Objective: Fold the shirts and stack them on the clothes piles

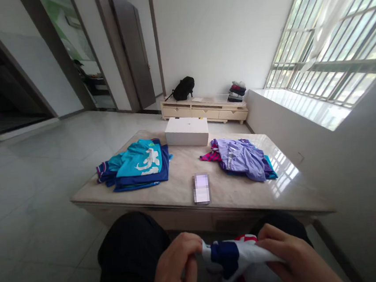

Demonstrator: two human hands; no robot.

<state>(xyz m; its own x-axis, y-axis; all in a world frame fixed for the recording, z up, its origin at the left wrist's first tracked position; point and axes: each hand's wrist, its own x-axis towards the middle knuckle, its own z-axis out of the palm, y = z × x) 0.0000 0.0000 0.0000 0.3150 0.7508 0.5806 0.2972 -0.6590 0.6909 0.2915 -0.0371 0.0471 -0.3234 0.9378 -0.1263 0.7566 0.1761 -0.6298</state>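
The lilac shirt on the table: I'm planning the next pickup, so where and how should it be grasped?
Take the lilac shirt at its raised, bunched top fold, coming from above on the near side. It lies crumpled over other clothes on the table, so a pinch lifts it alone.

head cam: on my head, seated | facing forward and down over my lap | hands close at bottom edge | table (246, 197) near, mid-frame | far wall and window well beyond | single view
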